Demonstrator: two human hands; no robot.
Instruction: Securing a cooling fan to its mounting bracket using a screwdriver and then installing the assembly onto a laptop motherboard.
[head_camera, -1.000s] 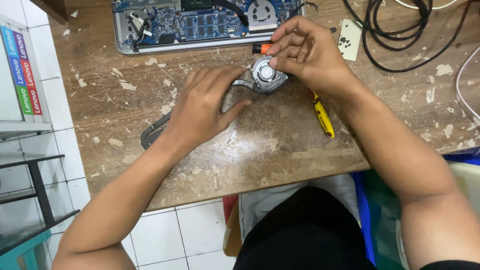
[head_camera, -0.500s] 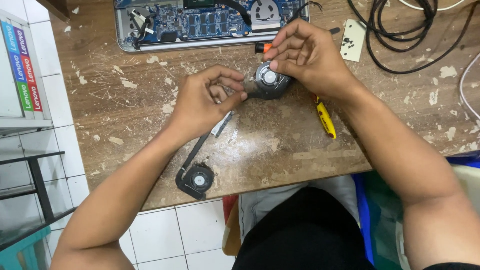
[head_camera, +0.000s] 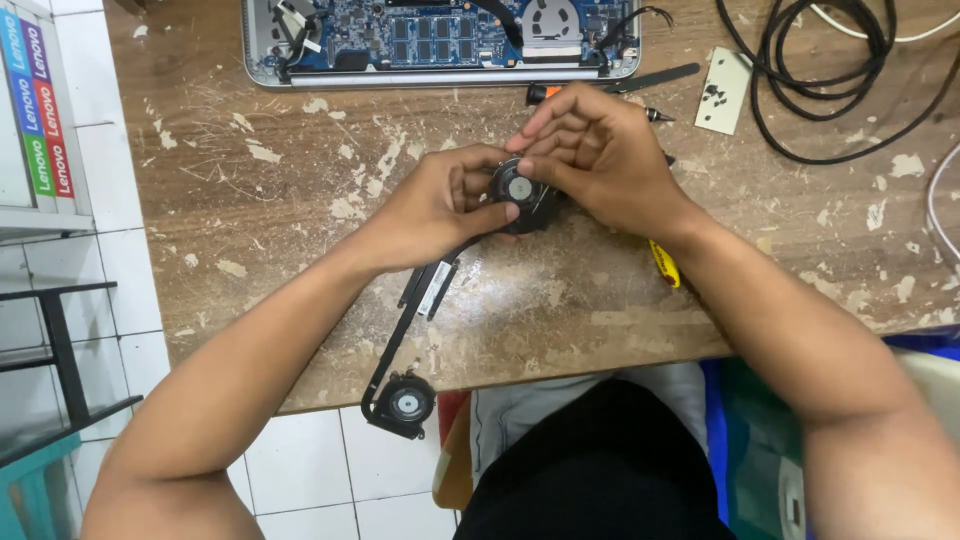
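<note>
Fan assembly (head_camera: 470, 275): a long black piece with a round fan at each end, lying across the worn wooden table (head_camera: 250, 200). Its near fan (head_camera: 402, 404) hangs off the table edge at about seven o'clock from the hands, over the white floor tiles. From there a thin black pipe (head_camera: 420, 300) runs up toward one o'clock to the far fan (head_camera: 522, 192), which sits between both hands near the middle of the table.

Starting at the left, a shelf with coloured boxes (head_camera: 35, 110) stands beside the table. The left hand (head_camera: 435, 205) comes in from eight o'clock, fingers curled, thumb and fingertips pinching the left rim of the far fan. The right hand (head_camera: 600, 160) arches over the fan from the three o'clock side, fingers bent and pressed down on its top and right edge. A screwdriver with a yellow handle (head_camera: 664, 264) lies partly under the right wrist.

At twelve o'clock an opened laptop (head_camera: 440, 40) shows its blue circuit board. Farther right lie a small pale plate (head_camera: 723, 92) and a coil of black cable (head_camera: 830, 80).
</note>
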